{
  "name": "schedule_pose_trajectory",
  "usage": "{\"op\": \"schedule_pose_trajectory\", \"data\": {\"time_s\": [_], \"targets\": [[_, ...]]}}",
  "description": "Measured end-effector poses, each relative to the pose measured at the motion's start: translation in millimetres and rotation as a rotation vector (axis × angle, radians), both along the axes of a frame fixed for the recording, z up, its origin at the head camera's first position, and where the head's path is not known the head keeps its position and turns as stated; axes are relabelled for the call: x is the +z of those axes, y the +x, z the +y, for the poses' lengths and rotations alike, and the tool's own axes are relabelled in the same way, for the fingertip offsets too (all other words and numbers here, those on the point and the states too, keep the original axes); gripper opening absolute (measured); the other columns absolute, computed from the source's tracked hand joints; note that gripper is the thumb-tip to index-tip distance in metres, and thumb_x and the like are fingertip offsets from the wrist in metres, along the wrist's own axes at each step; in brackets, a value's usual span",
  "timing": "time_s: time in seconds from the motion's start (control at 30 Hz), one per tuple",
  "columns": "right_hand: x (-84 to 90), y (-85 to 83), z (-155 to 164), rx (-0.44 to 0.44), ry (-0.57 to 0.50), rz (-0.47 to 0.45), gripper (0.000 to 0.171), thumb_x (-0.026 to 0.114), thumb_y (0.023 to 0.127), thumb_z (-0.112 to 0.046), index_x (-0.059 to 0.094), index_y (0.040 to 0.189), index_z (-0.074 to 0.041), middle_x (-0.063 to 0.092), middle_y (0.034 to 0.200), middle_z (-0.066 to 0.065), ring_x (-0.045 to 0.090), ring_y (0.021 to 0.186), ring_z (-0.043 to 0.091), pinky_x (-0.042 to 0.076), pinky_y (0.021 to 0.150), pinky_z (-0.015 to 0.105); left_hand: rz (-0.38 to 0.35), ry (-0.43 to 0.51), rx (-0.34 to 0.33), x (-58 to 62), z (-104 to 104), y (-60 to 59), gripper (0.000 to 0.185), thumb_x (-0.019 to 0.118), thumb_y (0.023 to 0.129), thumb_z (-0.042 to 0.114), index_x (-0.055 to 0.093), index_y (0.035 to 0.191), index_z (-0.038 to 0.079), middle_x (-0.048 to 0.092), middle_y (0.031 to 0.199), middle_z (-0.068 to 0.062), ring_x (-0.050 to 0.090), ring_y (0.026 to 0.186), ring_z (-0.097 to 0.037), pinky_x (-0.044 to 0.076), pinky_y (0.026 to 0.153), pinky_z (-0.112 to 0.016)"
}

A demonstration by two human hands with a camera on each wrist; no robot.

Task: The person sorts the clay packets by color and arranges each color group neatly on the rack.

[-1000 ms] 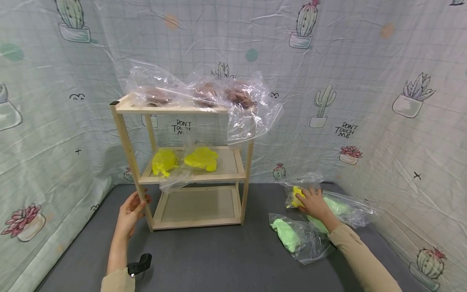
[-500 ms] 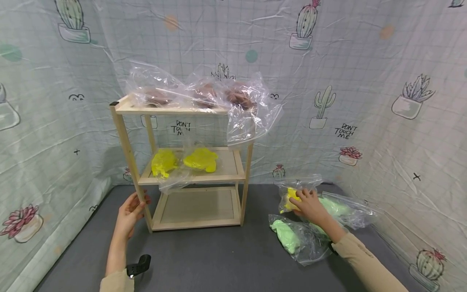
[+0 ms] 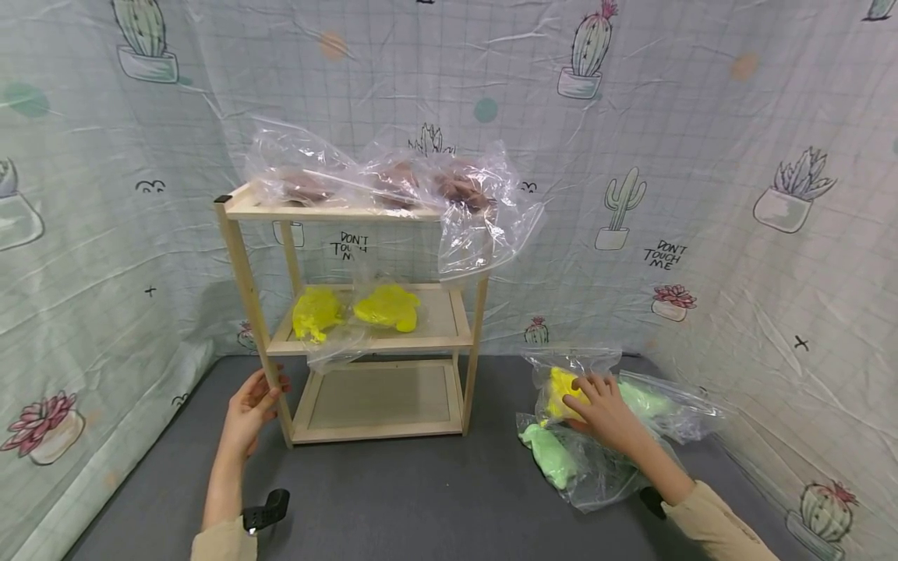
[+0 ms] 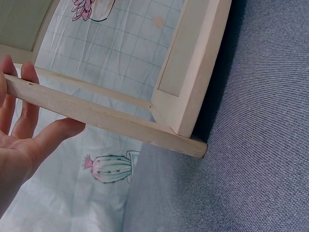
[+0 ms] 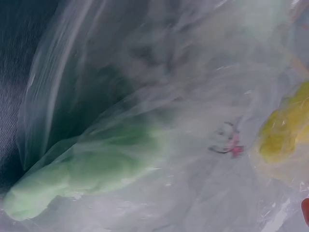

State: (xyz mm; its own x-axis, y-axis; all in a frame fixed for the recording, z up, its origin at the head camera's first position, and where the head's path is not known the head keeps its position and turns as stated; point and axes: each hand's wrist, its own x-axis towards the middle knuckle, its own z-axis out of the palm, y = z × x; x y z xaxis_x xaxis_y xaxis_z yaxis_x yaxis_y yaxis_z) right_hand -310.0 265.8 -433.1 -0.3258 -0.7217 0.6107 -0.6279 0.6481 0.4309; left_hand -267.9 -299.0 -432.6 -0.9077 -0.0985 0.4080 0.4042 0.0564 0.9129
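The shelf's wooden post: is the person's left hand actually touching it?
Touching. The left wrist view shows the left hand with fingers curled behind the post and thumb against its edge.

Bags [image 3: 386, 308] on rack [image 3: 428, 340]; other bags [image 3: 553, 458] on table [image 3: 393, 499], right.

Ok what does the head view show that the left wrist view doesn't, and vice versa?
Only the head view shows the right hand, bagged yellow items, bagged green items and bagged brown items. Only the left wrist view shows the ribbed weave of the table and a small dark mark on the shelf leg. Both show the left hand holding that leg, and the printed backdrop.
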Motion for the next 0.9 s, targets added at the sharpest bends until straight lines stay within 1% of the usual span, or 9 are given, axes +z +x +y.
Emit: {"op": "schedule_pose_trajectory", "data": {"time_s": [0.23,0.33,0.47,0.57,0.67,0.9], "targets": [[16.0,27.3,-19.9,0.082,-0.04,0.04,0.038,0.027,0.095,-0.045,0.049,0.083,-0.017,0.05,0.092,0.009,0.04,0.081,0.025,0.029,0.069,0.044,0.007,0.015,-0.012,0.1,-0.5,-0.6,0.039,0.048,0.09,0.012,0.043,0.128,0.004,0.062,0.095,0.021,0.059,0.088,0.006,0.046,0.064,-0.02],[20.8,37.3,-28.8,0.105,-0.046,0.046,0.038,0.026,0.095,-0.044,0.05,0.082,-0.017,0.051,0.093,0.009,0.041,0.083,0.025,0.03,0.07,0.044,0.001,0.013,-0.01,0.0,-0.2,-0.7,0.04,0.048,0.09,0.013,0.042,0.128,0.002,0.062,0.095,0.022,0.059,0.088,0.006,0.046,0.064,-0.02],[26.4,48.6,-40.6,0.139,-0.053,0.031,0.037,0.027,0.094,-0.043,0.052,0.083,-0.018,0.052,0.096,0.009,0.043,0.087,0.026,0.03,0.072,0.045,-0.011,0.006,-0.001,-0.3,0.0,-0.8,0.042,0.049,0.09,0.014,0.04,0.129,0.0,0.061,0.094,0.023,0.058,0.088,0.007,0.045,0.064,-0.02],[31.6,54.6,-49.8,0.168,-0.062,0.025,0.036,0.028,0.094,-0.043,0.052,0.082,-0.018,0.052,0.097,0.01,0.043,0.089,0.027,0.03,0.073,0.045,-0.017,-0.001,0.009,-0.4,0.1,-0.4,0.043,0.049,0.09,0.014,0.039,0.129,-0.001,0.061,0.094,0.023,0.058,0.088,0.007,0.045,0.064,-0.02],[36.5,58.6,-59.0,0.193,-0.077,0.04,0.035,0.029,0.094,-0.042,0.053,0.082,-0.018,0.052,0.099,0.01,0.043,0.09,0.027,0.029,0.074,0.045,-0.016,-0.004,0.014,-0.6,0.0,-0.5,0.043,0.049,0.09,0.014,0.039,0.129,-0.001,0.061,0.094,0.023,0.058,0.088,0.007,0.045,0.063,-0.021],[45.6,66.0,-81.2,0.308,-0.169,0.141,0.032,0.036,0.095,-0.037,0.053,0.077,-0.016,0.055,0.099,0.013,0.042,0.086,0.028,0.026,0.071,0.044,-0.011,0.001,0.008,-1.1,-0.3,-1.2,0.042,0.049,0.09,0.015,0.041,0.128,0.001,0.062,0.094,0.022,0.059,0.088,0.006,0.046,0.064,-0.021]]}}
